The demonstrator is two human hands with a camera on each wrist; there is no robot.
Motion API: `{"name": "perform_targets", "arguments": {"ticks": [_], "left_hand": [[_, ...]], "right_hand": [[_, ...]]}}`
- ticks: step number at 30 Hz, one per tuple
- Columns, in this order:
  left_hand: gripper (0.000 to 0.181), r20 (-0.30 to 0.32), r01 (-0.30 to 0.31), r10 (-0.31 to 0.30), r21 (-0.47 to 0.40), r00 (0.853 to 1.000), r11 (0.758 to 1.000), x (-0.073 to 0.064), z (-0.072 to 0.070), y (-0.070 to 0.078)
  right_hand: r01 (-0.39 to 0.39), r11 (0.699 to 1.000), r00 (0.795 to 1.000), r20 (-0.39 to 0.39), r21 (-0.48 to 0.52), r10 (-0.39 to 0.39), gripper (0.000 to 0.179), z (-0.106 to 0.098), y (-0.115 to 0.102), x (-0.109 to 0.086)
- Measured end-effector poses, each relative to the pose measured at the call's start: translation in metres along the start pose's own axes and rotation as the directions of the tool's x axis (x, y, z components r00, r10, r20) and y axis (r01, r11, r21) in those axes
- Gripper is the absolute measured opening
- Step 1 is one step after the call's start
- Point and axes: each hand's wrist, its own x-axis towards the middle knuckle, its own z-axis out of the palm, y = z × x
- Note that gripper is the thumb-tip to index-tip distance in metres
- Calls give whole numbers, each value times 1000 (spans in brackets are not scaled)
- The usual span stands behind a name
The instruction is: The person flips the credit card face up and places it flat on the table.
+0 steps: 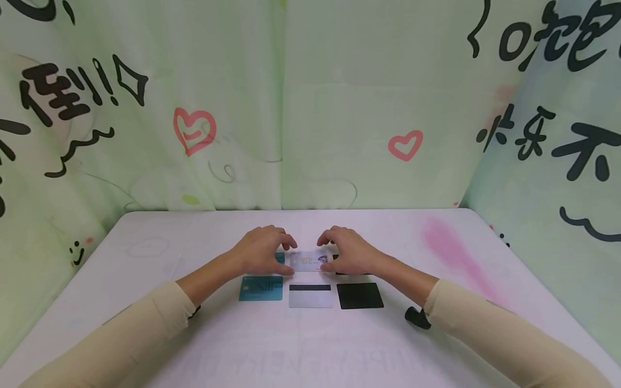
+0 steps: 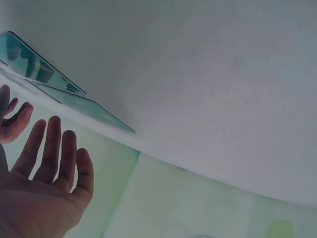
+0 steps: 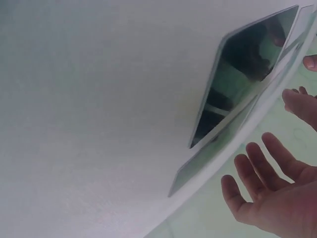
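Several cards lie on the table in two rows. The front row has a teal card (image 1: 260, 289), a white card with a black stripe (image 1: 310, 299) and a black card (image 1: 360, 296). Behind them, a white card with printing (image 1: 306, 261) lies between my hands. My left hand (image 1: 264, 250) is over the back teal card (image 1: 280, 257), hiding most of it. My right hand (image 1: 356, 252) covers most of the back black card. Both wrist views show the left hand (image 2: 49, 193) and right hand (image 3: 272, 198) with loosely bent, spread fingers, holding nothing.
A pale pinkish-white tabletop (image 1: 310, 350) bears a pink smear (image 1: 456, 253) on its right side. Green printed curtains (image 1: 339, 64) hang behind the table and along both sides. Dark straps (image 1: 418, 318) show beneath the wrists.
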Motion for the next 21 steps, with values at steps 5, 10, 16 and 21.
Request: {"name": "perform_targets", "arguments": {"ticks": [5, 10, 16, 21], "left_hand": [[52, 8, -25, 26, -46, 1000, 999, -8, 2, 5], [51, 19, -66, 67, -76, 998, 995, -18, 4, 11], [47, 7, -97, 98, -85, 995, 992, -28, 7, 19], [47, 13, -100, 101, -95, 995, 990, -34, 11, 25]], "right_hand": [[29, 999, 1000, -8, 21, -29, 43, -3, -6, -10], [61, 998, 998, 17, 22, -61, 42, -4, -13, -24], [89, 996, 994, 56, 18, -90, 43, 0, -16, -37], [96, 995, 992, 86, -26, -94, 42, 4, -19, -43]]}}
